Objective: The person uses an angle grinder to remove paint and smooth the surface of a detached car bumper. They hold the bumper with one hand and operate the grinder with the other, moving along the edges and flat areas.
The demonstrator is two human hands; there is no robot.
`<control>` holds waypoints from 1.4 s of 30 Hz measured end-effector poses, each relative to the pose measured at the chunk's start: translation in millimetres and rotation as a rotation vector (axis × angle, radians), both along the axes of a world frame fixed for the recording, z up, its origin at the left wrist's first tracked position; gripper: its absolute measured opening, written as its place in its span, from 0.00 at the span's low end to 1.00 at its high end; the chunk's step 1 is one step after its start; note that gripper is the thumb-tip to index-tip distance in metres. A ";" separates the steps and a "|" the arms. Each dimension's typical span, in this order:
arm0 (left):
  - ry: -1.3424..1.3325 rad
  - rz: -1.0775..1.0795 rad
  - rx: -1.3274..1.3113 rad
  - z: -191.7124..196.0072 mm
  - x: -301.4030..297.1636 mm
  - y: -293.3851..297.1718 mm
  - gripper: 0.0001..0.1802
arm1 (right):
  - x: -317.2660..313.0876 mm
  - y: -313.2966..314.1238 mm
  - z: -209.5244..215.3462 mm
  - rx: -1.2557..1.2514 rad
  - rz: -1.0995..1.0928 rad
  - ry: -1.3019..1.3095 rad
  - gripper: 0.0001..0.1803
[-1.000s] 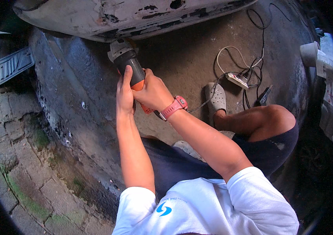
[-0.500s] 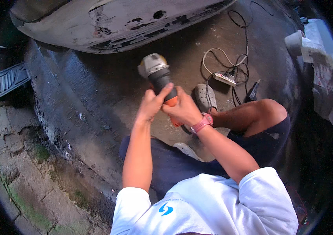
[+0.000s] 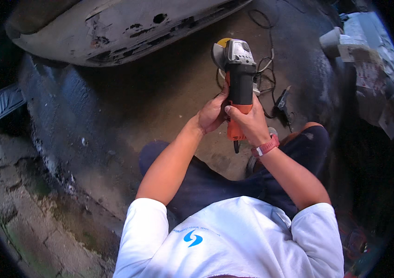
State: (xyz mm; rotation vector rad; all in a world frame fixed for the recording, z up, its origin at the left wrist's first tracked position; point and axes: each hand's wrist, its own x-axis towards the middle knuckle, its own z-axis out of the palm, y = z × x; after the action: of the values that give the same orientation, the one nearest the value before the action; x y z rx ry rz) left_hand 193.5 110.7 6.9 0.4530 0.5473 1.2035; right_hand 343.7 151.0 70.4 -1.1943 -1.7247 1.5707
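Left hand (image 3: 213,113) gripping grinder (image 3: 242,78) from its left, thumb up along the black body, other fingers mostly hidden underneath; right hand (image 3: 251,121) closed round the orange rear section from the right, thumb laid over the top; both hands on the one tool, almost meeting at the black/orange joint.

Grinder is held up off the floor (image 3: 127,111), in front of the person's knees, toward the floor's far side; grey metal head points away from the body, yellow-faced disc on the head's left side, disc's edge clear of any panel; short black cord end hangs from the tail; can't tell from this view whether it's spinning.

Right wrist: red watch (image 3: 265,146); dark shorts (image 3: 224,178) and white T-shirt (image 3: 243,236) below the forearms.

Cables (image 3: 271,60) lie on the floor beyond the grinder, partly hidden by it; dark slim tool (image 3: 281,103) on the floor to their right; worn grey vehicle panel (image 3: 127,28) overhangs the floor's far left corner, well apart from the disc; ribbed plate (image 3: 0,106) off the floor's left edge, above stone paving (image 3: 25,199); white cup-shaped container (image 3: 330,41) and crumpled papers (image 3: 368,69) near the floor's right edge.
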 end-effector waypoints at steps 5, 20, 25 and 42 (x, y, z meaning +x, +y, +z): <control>0.239 -0.100 -0.137 -7.3 -12.6 -5.7 0.44 | 21.1 9.6 -8.2 -0.319 0.045 0.075 0.28; 2.096 0.656 -0.832 -55.1 -264.9 -36.0 0.53 | 107.2 29.1 -34.9 -0.544 -0.501 0.273 0.19; 2.199 0.644 -0.704 -97.2 -269.9 -32.5 0.60 | 121.4 15.7 -32.9 -0.529 -0.561 0.212 0.18; 2.274 0.620 -0.728 -68.5 -241.3 -27.0 0.54 | 124.2 6.4 -34.3 -0.560 -0.483 0.196 0.19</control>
State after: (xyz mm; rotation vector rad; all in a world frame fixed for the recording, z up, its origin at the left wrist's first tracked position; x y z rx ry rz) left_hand -47.8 83.6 -61.7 0.8958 3.0710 0.3655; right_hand 467.9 157.4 36.2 -1.5107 -0.7985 1.8236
